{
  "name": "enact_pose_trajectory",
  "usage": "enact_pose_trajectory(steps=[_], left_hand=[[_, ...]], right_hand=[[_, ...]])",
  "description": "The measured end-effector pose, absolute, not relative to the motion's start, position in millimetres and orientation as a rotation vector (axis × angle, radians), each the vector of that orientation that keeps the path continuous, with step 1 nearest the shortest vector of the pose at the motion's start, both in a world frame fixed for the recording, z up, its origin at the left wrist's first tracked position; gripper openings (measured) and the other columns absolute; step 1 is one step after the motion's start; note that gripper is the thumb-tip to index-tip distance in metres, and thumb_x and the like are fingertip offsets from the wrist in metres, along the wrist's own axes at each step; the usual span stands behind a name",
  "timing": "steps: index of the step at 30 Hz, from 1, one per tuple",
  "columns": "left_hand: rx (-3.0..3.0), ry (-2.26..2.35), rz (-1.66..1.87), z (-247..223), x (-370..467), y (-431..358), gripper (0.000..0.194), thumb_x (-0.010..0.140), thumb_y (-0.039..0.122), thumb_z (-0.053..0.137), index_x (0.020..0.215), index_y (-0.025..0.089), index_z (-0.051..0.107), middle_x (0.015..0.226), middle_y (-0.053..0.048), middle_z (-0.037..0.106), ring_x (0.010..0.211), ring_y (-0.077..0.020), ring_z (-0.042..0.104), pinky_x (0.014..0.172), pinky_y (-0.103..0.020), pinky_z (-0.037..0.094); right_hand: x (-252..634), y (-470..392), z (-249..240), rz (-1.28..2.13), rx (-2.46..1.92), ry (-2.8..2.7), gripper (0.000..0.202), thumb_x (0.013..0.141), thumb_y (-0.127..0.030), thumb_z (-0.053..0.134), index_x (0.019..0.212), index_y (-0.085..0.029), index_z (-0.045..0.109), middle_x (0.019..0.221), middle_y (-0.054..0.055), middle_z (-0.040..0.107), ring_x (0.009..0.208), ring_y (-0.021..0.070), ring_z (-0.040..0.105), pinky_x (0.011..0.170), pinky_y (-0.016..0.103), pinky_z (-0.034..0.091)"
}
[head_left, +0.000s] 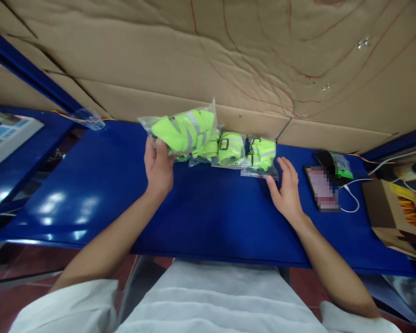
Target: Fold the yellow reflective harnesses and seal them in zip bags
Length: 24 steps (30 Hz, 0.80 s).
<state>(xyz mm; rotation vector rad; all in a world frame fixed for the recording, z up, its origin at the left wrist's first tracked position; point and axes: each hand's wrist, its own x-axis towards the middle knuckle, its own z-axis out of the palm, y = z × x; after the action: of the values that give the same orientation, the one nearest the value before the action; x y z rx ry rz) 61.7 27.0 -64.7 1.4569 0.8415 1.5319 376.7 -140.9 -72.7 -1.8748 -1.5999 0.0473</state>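
Observation:
My left hand [159, 169] grips the lower left end of a clear plastic bag [185, 129] with a folded neon-yellow reflective vest or harness inside, lifted above the blue table. Behind and right of it, several similar bags stand in a row against the cardboard: one partly covered bag [208, 150], a middle bag [231, 148] with a dark buckle showing, and a right-hand bag [262, 152]. My right hand [286, 187] is beside the right-hand bag, thumb and fingers apart, with nothing in it. Its thumb is close to that bag's lower corner; whether they touch I cannot tell.
Cardboard sheeting [159, 60] rises behind the blue table [208, 217]. To the right lie a phone [321, 187], a white cable [353, 199] and an open cardboard box [384, 208]. A clear plastic cup [90, 119] lies at the back left.

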Motion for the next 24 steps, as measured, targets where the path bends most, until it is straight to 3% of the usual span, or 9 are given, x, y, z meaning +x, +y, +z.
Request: enact_pose_trajectory(steps=[3,6,9,13,15,17,20,22,24], left_hand=[[1.201,0.723,1.337,-62,77,-1,0.045,0.105,0.059,0.050,0.124,0.022,0.066,0.121,-0.007,0.074,0.115,-0.0267,0.072,0.083,-0.039,0.066],[1.145,0.674,1.006,-60,87,-25,0.043,0.100,0.059,0.059,0.118,0.021,0.068,0.100,-0.007,0.077,0.094,-0.0250,0.077,0.069,-0.034,0.066],[1.191,0.716,0.899,-61,89,-33,0.039,0.100,0.057,0.061,0.121,0.024,0.065,0.086,-0.001,0.072,0.066,-0.0161,0.071,0.052,-0.026,0.059],[1.300,0.826,0.906,-69,86,-24,0.035,0.103,0.050,0.059,0.129,0.026,0.055,0.085,0.002,0.068,0.046,-0.0094,0.056,0.041,-0.025,0.051],[1.479,0.871,0.951,-73,84,-20,0.035,0.106,0.048,0.054,0.132,0.026,0.052,0.095,-0.001,0.070,0.056,-0.0107,0.061,0.049,-0.026,0.055],[1.786,0.912,1.079,-74,83,-19,0.035,0.107,0.043,0.051,0.135,0.023,0.053,0.117,-0.008,0.068,0.084,-0.0155,0.069,0.069,-0.030,0.060],[2.123,0.918,1.327,-69,80,-28,0.034,0.108,0.033,0.049,0.138,0.019,0.054,0.139,-0.014,0.051,0.130,-0.0262,0.054,0.101,-0.042,0.053],[2.242,0.807,1.435,-65,80,-39,0.027,0.107,0.028,0.049,0.130,0.018,0.058,0.131,-0.013,0.052,0.129,-0.0261,0.051,0.102,-0.044,0.049],[2.422,0.573,1.387,-62,83,-54,0.013,0.103,0.029,0.056,0.111,0.020,0.062,0.111,-0.009,0.059,0.109,-0.0214,0.058,0.093,-0.041,0.048]], right_hand=[[364,-147,-62,0.378,-1.590,-1.510,0.046,0.105,-0.049,0.053,0.141,-0.022,0.059,0.135,0.015,0.067,0.116,0.0251,0.068,0.105,0.046,0.055],[350,-154,-59,0.811,-1.381,-1.436,0.031,0.104,-0.048,0.058,0.112,-0.022,0.072,0.097,0.007,0.075,0.080,0.0173,0.070,0.079,0.033,0.059],[342,-158,-61,0.970,-1.310,-1.459,0.037,0.101,-0.051,0.062,0.085,-0.020,0.071,0.074,0.003,0.071,0.067,0.0155,0.067,0.066,0.029,0.055],[341,-158,-63,1.156,-1.250,-1.456,0.039,0.102,-0.054,0.059,0.094,-0.019,0.074,0.074,0.003,0.072,0.064,0.0139,0.067,0.059,0.026,0.055],[341,-157,-64,1.209,-1.256,-1.434,0.036,0.101,-0.052,0.062,0.098,-0.018,0.073,0.079,0.004,0.074,0.063,0.0127,0.066,0.056,0.024,0.054],[340,-156,-65,1.227,-1.284,-1.400,0.033,0.100,-0.050,0.064,0.096,-0.017,0.071,0.082,0.005,0.075,0.060,0.0109,0.065,0.050,0.022,0.050],[338,-155,-66,1.243,-1.310,-1.374,0.034,0.100,-0.049,0.065,0.091,-0.017,0.068,0.081,0.005,0.075,0.056,0.0096,0.063,0.046,0.020,0.046],[337,-155,-67,1.250,-1.313,-1.385,0.034,0.099,-0.049,0.066,0.091,-0.017,0.068,0.079,0.005,0.074,0.057,0.0098,0.064,0.047,0.020,0.048],[335,-156,-67,1.250,-1.310,-1.413,0.034,0.098,-0.049,0.067,0.090,-0.017,0.068,0.077,0.004,0.073,0.057,0.0104,0.065,0.050,0.021,0.050]])
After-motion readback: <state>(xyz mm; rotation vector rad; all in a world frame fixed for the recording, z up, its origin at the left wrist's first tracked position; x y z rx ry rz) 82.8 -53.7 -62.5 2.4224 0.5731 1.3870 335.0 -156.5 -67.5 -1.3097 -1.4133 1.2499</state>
